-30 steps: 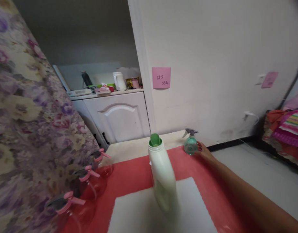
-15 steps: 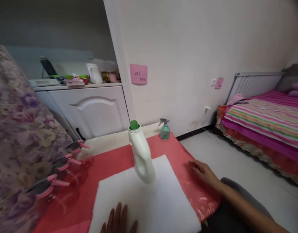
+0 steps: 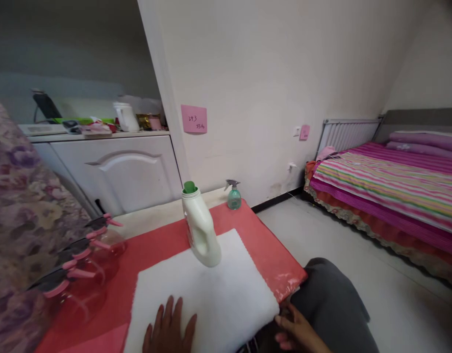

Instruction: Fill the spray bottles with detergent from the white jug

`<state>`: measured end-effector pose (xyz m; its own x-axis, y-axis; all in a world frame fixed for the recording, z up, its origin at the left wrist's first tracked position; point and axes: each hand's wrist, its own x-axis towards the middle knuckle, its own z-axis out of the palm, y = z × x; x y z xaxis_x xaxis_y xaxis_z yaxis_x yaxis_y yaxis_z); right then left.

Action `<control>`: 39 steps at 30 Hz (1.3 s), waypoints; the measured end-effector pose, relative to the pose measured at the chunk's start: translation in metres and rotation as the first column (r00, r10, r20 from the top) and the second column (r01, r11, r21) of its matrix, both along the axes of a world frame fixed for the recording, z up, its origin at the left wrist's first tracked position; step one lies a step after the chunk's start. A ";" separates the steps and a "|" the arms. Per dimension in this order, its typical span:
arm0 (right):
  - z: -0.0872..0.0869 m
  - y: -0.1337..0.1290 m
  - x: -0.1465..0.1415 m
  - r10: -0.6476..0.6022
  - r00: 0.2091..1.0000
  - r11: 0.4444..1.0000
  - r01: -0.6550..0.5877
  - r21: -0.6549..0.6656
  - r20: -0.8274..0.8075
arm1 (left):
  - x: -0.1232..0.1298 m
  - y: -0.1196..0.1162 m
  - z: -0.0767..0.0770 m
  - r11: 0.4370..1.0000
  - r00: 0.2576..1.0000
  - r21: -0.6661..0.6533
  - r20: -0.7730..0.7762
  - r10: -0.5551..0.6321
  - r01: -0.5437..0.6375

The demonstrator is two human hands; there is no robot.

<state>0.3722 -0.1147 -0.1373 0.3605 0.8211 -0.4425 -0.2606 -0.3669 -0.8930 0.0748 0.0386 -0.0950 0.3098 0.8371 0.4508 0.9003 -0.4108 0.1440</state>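
A white fleecy cloth (image 3: 233, 294) lies spread on the red table cover. My left hand (image 3: 169, 327) rests flat on its near part, fingers spread. At the cloth's near right corner, beside my leg, is my right hand (image 3: 295, 328); its fingers are bent and closed around the corner, though the exact grip is partly hidden. On the far part of the cloth stands a large pale plastic jug (image 3: 202, 230) with a side handle, uncapped, a green piece (image 3: 189, 187) showing in its mouth. Behind it to the right sits a small green spray bottle (image 3: 234, 198).
Several clear spray bottles with pink and black heads (image 3: 69, 289) stand along the left of the red cover (image 3: 156, 250), by a floral curtain (image 3: 12, 206). A white cabinet (image 3: 126, 171) and the wall are behind. A bed (image 3: 365, 181) stands to the right.
My right hand has moved from above the right side of the red cover down to the cloth's near right corner. My left hand stays on the cloth. The view has turned rightward.
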 end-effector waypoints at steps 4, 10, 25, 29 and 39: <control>0.001 0.002 -0.005 0.005 1.000 1.000 -0.004 -0.016 0.019 | 0.001 -0.002 0.002 1.000 1.000 -0.027 -0.022 0.011 -0.011; 0.030 0.002 -0.001 0.075 0.964 0.993 -0.096 0.071 0.253 | 0.001 -0.001 0.001 1.000 1.000 -0.002 0.002 0.006 -0.006; 0.077 0.047 -0.003 0.093 0.472 0.978 -0.210 0.009 0.877 | 0.036 -0.008 -0.012 0.949 0.969 0.211 -0.125 -0.211 0.234; 0.077 0.038 0.001 0.099 0.464 0.966 -0.258 0.027 0.880 | 0.103 -0.034 -0.016 0.780 0.809 0.213 -0.169 -0.563 0.588; 0.026 0.002 0.047 -0.021 0.136 0.953 -0.297 0.061 0.990 | 0.140 -0.038 -0.023 0.706 0.694 0.043 -0.235 -0.680 0.707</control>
<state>0.4192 -0.1124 -0.1115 0.2233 0.9087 0.3528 0.9175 -0.0737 -0.3908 0.2144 0.0007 -0.1178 0.8681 0.2922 0.4014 0.3545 -0.9308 -0.0892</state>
